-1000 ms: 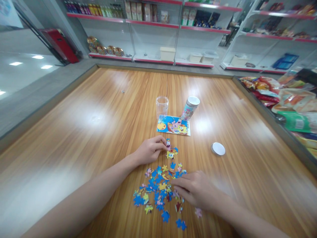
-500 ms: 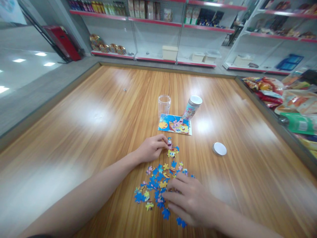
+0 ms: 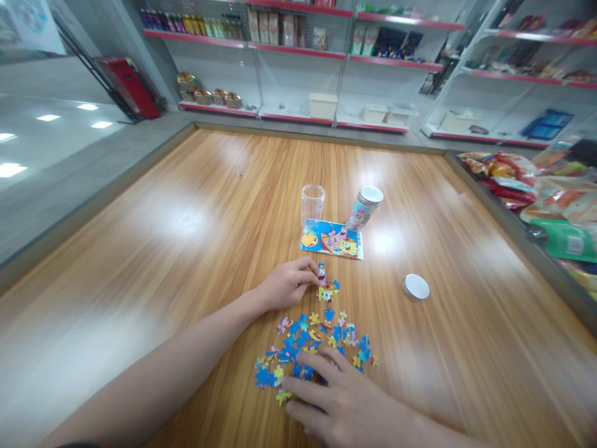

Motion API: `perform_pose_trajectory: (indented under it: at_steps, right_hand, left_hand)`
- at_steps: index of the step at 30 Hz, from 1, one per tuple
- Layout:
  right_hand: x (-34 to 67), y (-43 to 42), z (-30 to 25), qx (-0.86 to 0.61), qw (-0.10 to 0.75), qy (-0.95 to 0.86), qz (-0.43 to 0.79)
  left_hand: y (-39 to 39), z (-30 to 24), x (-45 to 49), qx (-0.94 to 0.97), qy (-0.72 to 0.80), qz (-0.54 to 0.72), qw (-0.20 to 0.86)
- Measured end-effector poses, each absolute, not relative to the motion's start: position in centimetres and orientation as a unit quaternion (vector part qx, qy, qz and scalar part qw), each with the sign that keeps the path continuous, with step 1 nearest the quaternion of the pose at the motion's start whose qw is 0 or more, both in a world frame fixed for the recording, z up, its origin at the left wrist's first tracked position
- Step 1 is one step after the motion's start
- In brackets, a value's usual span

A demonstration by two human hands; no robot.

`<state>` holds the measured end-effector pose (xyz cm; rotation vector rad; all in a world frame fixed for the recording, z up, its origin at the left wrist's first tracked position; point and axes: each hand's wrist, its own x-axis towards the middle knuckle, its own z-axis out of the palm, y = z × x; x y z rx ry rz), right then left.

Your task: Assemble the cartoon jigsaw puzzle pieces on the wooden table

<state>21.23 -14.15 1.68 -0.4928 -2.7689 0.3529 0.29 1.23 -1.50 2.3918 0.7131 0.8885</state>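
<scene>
Retail shop: stocked red-edged shelving (image 3: 298,50) at 12 o'clock; packaged snacks (image 3: 536,186) in a bin at 3 o'clock.

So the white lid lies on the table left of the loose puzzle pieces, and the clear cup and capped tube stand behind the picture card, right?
Not quite. The head view shows the white lid lying on the table to the right of the loose puzzle pieces, not the left. The clear cup and capped tube do stand behind the picture card.
</scene>
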Motion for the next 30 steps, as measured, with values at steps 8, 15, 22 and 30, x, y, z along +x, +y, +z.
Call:
perform_pose_trajectory:
  at_steps: [8,15,22,30]
  right_hand:
    - [20.2,-14.6,0.9,-0.161,0.203,-0.962,0.087]
    - [17.6,-14.5,0.9,-0.151,0.199,-0.967,0.042]
    - [15.1,-14.4,1.5,-0.179,0.153,-0.97,0.061]
    - [14.2,-14.5,-0.7,-0.172,0.141,-0.973,0.066]
  left_hand:
    - [1.1,-1.3,0.2,0.888,0.22,0.333,0.227]
    - [0.9,-0.4,0.5,0.911,0.18,0.311,0.2]
    - [1.2,-1.2,0.8,0.896,0.245,0.32,0.184]
    - [1.1,-1.8,0.7,0.892,0.267,0.32,0.175]
